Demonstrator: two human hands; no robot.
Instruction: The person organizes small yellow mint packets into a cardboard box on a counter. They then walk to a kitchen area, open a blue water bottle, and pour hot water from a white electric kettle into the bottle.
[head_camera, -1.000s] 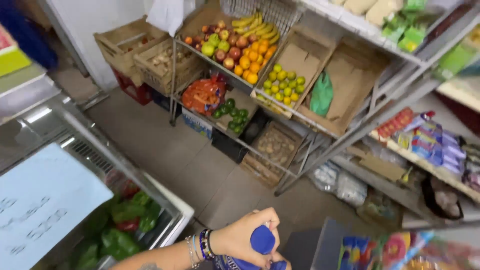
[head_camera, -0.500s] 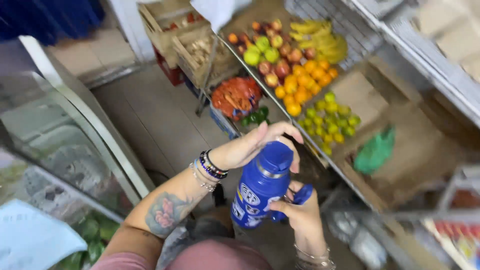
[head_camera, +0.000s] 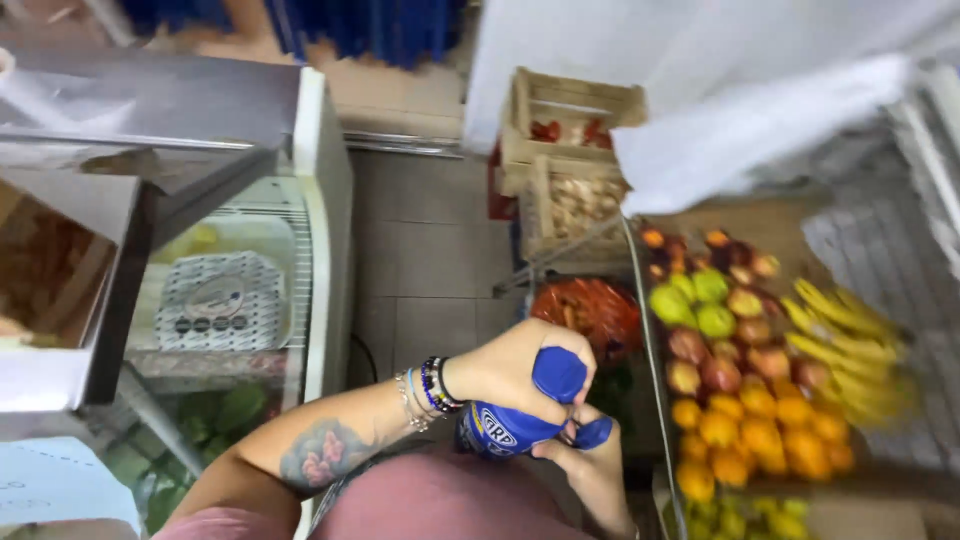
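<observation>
Left hand (head_camera: 505, 372) fingers curl around the blue bottle (head_camera: 510, 420); right hand (head_camera: 590, 462) grips underneath. Wooden crates (head_camera: 570, 150) hold produce.

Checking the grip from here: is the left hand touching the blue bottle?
Touching. The head view shows the left hand wrapped over the top of the blue bottle, fingers closed around its cap with no gap.

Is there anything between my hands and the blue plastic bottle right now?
Nothing visible. The left hand wraps the blue plastic bottle near its cap, and the right hand touches it from below.
</observation>
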